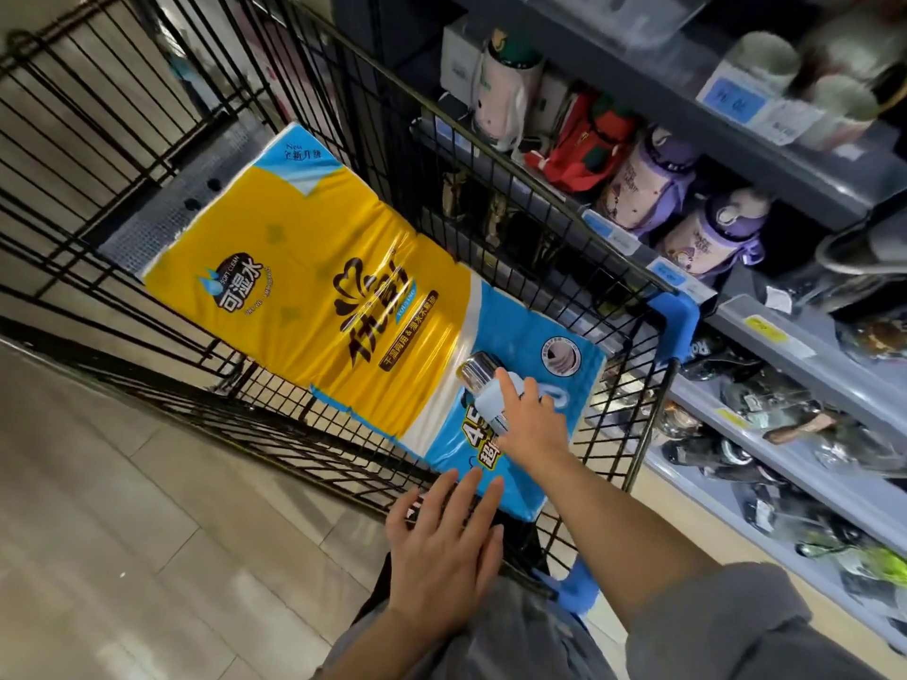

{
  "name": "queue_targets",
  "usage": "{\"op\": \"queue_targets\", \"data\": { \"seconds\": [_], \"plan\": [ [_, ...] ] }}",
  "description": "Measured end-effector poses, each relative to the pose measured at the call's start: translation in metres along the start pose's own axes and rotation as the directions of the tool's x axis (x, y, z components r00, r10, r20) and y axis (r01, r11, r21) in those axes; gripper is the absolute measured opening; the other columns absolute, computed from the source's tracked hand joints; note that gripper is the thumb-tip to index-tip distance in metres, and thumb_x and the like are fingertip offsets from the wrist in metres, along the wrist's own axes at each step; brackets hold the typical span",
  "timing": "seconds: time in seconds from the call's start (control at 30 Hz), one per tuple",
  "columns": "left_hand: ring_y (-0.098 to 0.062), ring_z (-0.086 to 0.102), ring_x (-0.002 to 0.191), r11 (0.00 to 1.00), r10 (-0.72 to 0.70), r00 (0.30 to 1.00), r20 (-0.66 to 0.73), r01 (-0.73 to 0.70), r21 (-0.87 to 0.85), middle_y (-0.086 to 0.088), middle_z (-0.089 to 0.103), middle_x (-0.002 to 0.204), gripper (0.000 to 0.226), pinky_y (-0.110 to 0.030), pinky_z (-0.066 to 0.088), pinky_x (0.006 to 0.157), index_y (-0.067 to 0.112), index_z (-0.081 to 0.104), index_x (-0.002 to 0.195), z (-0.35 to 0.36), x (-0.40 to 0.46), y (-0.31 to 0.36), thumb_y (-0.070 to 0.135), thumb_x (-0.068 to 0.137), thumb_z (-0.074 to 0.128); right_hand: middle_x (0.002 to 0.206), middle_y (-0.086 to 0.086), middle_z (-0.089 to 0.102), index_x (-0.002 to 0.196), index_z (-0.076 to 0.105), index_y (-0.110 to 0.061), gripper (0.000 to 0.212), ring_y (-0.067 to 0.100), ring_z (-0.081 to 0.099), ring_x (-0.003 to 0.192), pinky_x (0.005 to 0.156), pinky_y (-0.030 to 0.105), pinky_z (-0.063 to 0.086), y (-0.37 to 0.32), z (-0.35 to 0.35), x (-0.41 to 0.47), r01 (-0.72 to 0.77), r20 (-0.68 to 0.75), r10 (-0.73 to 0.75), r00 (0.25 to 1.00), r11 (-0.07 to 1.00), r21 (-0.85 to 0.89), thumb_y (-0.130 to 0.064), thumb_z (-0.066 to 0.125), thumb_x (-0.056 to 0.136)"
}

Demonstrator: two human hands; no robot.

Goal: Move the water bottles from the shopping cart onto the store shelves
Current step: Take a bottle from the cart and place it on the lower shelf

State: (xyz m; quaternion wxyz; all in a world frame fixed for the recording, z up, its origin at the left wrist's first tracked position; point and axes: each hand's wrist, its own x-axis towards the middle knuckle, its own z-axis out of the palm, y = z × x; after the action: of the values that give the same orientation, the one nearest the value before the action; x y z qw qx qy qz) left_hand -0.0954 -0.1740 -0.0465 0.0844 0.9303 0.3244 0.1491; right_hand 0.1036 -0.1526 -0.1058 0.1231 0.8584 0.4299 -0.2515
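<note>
1. Head view: black wire shopping cart (pixel 147 154) filling the left and centre, store shelves (pixel 785 336) running along the 3 o'clock side.
2. Lying in the cart on a yellow-and-blue tissue pack (pixel 314 267): a small water bottle (pixel 483 385), silver cap, pale blue body, near the cart's 5 o'clock corner.
3. Right hand (pixel 527 424) reaching in, fingers curled round the bottle's body, index finger laid along it.
4. Left hand (pixel 444 547) at 6 o'clock, fingers straight and close together, resting flat at the cart's near rim.
5. On the shelves at 2 o'clock: purple-lidded bottles (pixel 706 228), upright, blurred.
</note>
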Motion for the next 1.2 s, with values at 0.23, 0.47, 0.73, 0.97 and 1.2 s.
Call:
{"op": "queue_targets", "data": {
  "seconds": [0.23, 0.47, 0.73, 0.97, 1.2],
  "plan": [
    [-0.017, 0.052, 0.117, 0.994, 0.014, 0.998, -0.057, -0.020, -0.108, 0.002, 0.069, 0.120, 0.038, -0.044, 0.036, 0.095, 0.026, 0.074, 0.113, 0.005, -0.001, -0.002, 0.041, 0.089, 0.049, 0.147, 0.000, 0.030, 0.151, 0.014, -0.034, 0.095, 0.026, 0.048, 0.121, 0.088, 0.036, 0.049, 0.014, -0.050, -0.060, 0.017, -0.146, 0.063, 0.987, 0.870, 0.492, -0.037, 0.073, 0.076],
    [-0.024, 0.063, 0.103, 0.985, -0.093, 0.993, 0.066, 0.102, -0.137, -0.004, 0.070, 0.115, 0.065, -0.042, 0.031, 0.095, 0.024, 0.076, 0.103, -0.005, 0.008, 0.015, 0.054, 0.100, 0.018, 0.132, -0.016, 0.043, 0.136, 0.030, -0.045, 0.090, 0.004, 0.047, 0.115, 0.094, 0.024, 0.044, 0.059, -0.120, -0.149, 0.374, -0.490, 0.163, 0.856, 0.459, 0.806, -0.021, 0.085, 0.068],
    [-0.029, 0.048, 0.114, 0.855, 0.329, 0.942, -0.068, -0.328, -0.402, -0.018, 0.059, 0.128, 0.042, -0.039, 0.037, 0.092, 0.016, 0.053, 0.126, -0.002, 0.071, 0.189, 0.043, 0.099, 0.036, 0.119, -0.032, 0.052, 0.132, 0.036, -0.033, 0.085, -0.001, 0.057, 0.110, 0.083, 0.016, 0.050, 0.209, -0.102, -0.274, 0.576, -0.595, 0.403, 0.696, 0.181, 0.797, -0.005, 0.080, 0.065],
    [-0.022, 0.049, 0.119, 0.668, 0.549, 0.830, -0.096, -0.505, -0.546, -0.008, 0.055, 0.132, 0.047, -0.038, 0.043, 0.096, 0.015, 0.060, 0.125, 0.015, 0.062, 0.409, 0.045, 0.098, 0.036, 0.121, -0.022, 0.052, 0.129, 0.033, -0.048, 0.094, -0.002, 0.059, 0.103, 0.075, 0.019, 0.053, 0.393, -0.044, -0.399, 0.529, -0.530, 0.689, 0.495, 0.245, 0.812, -0.007, 0.085, 0.063],
    [-0.028, 0.058, 0.114, 0.458, 0.741, 0.651, -0.167, -0.671, -0.583, -0.007, 0.059, 0.128, 0.044, -0.043, 0.044, 0.098, 0.015, 0.064, 0.125, 0.046, 0.060, 0.568, 0.039, 0.092, 0.048, 0.135, -0.013, 0.050, 0.141, 0.030, -0.040, 0.102, 0.000, 0.055, 0.116, 0.086, 0.014, 0.049, 0.505, 0.005, -0.487, 0.513, -0.428, 0.882, 0.197, 0.279, 0.812, -0.018, 0.083, 0.057]
  ]
}}
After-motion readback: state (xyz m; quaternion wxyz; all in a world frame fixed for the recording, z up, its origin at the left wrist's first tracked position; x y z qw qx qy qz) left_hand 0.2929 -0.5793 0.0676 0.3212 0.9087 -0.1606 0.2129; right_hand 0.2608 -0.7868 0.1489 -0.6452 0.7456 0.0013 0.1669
